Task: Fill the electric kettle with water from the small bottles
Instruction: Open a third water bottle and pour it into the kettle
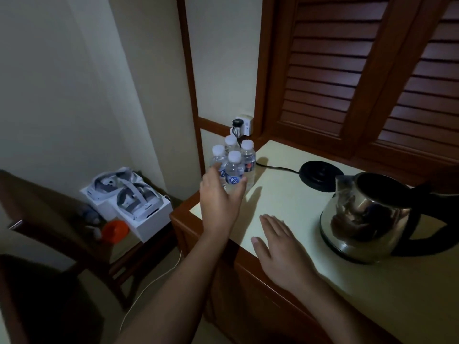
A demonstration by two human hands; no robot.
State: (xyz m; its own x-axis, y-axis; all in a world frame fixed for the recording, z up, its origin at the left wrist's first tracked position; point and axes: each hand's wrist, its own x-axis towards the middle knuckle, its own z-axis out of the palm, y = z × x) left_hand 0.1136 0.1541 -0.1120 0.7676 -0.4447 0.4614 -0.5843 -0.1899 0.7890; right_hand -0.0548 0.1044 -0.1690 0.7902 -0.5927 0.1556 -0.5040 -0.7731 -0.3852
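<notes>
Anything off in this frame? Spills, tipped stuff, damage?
Nothing spilled, tipped or damaged. All four bottles stand upright and capped. The kettle sits on the counter beside its black base, not on it, with its top open; that fits filling rather than a fault.

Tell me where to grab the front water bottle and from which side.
Grip the front bottle round its labelled middle, probably from the near side, as the left hand does. It stands upright, capped, and three other bottles crowd it behind and beside, leaving only the near face free.
</notes>
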